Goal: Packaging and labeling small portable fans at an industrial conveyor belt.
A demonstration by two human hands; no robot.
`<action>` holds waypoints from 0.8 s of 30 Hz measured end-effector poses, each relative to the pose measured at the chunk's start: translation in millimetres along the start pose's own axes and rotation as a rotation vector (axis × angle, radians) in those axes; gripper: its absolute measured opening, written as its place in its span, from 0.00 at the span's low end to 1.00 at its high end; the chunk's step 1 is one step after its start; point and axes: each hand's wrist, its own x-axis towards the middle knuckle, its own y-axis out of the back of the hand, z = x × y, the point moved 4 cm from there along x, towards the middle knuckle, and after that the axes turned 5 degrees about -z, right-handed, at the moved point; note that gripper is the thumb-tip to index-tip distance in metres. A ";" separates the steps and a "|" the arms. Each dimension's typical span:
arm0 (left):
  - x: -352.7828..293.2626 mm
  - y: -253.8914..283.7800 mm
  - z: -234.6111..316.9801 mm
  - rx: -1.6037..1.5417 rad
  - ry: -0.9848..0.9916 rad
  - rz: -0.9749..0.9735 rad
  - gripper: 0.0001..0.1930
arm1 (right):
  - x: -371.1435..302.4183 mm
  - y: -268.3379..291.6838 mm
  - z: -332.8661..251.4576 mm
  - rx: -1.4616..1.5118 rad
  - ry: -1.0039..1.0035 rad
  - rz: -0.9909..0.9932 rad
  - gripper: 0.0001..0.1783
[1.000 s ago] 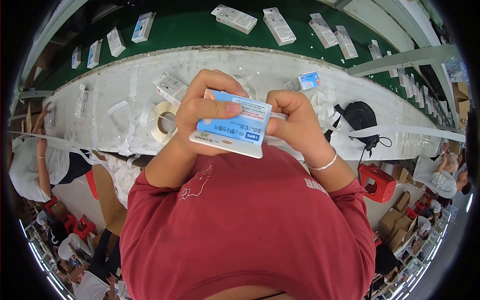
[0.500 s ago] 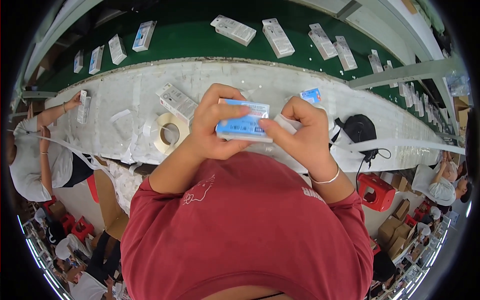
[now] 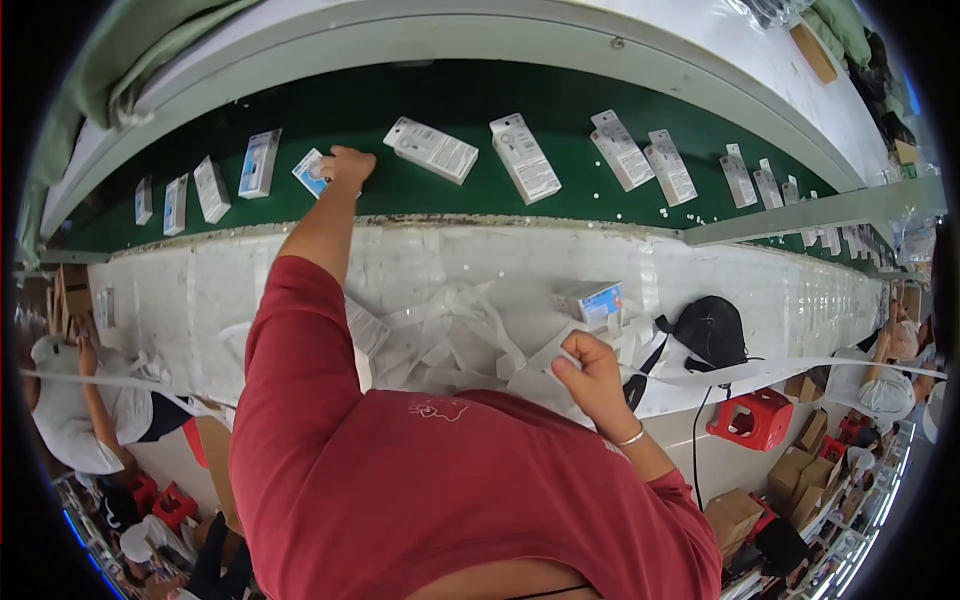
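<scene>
My left hand [image 3: 348, 168] reaches far out over the green belt. Its fingers are closed on the right end of a small white-and-blue box [image 3: 311, 175], which is at the belt surface. My right hand [image 3: 594, 378] is curled near my chest, thumb against the bent fingers. White paper strips [image 3: 470, 325] lie beside and behind it; whether one is pinched in the fingers cannot be made out. Another white-and-blue box [image 3: 592, 301] lies on the white table [image 3: 420, 262] beyond the right hand. A further white box [image 3: 364, 327] is partly covered by my left sleeve.
Several white boxes, one a hang-tab box [image 3: 432, 150], are spaced along the green belt [image 3: 460, 100]. A black bag [image 3: 709, 332] lies on the table at right, above a red stool [image 3: 752, 418]. A metal bar [image 3: 810, 216] crosses the belt. Co-workers sit on both sides.
My left hand has carried the white-and-blue box from in front of my chest forward and left onto the belt. My right hand has let go of it and moved lower. The view has tilted forward.
</scene>
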 end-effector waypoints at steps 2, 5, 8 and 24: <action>0.8 -41.0 27.9 -0.155 0.070 -0.077 0.31 | 16.9 8.0 -1.2 0.044 -0.032 -0.004 0.09; -0.2 -83.2 51.7 -0.374 0.185 -0.195 0.34 | 28.9 10.8 -1.3 0.177 -0.119 -0.063 0.08; -1.4 -99.3 62.8 -0.281 0.185 -0.150 0.34 | 36.6 14.3 0.9 0.183 -0.032 0.010 0.08; -327.3 129.6 22.0 -1.776 -0.551 -1.629 0.40 | -29.4 0.0 -31.9 0.157 0.559 0.351 0.08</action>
